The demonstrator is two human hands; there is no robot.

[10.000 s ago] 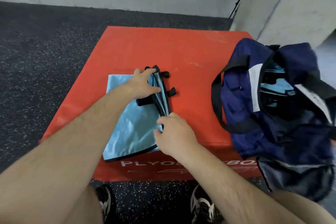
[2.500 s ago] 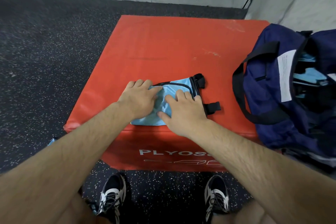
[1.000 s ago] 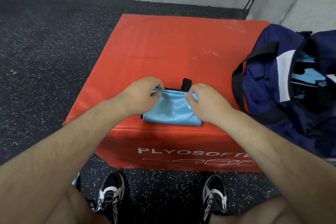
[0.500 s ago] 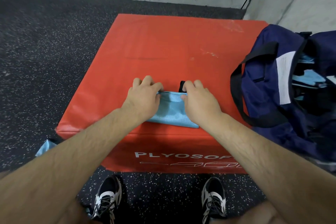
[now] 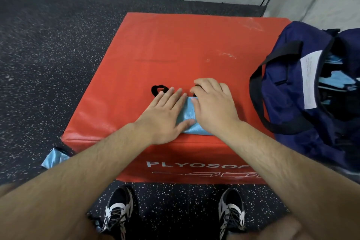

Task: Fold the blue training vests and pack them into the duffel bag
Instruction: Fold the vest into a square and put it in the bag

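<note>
The left hand [image 5: 165, 117] is pressing flat, fingers straight, on the folded vest [image 5: 188, 117] at the box's [image 5: 175, 45] front edge. The right hand [image 5: 214, 107] is curling its fingers over the vest's far edge. The bag [image 5: 288, 93] is lying open beside them.

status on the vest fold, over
Left hand flat on folded vest, right hand grips its far edge. Duffel bag open at right. Nothing between.

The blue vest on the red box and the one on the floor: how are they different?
The box vest is folded small and flat; the floor vest lies rumpled. The left hand presses the box vest and the right hand grips its far edge; no hand touches the floor vest. Both are light blue.
</note>
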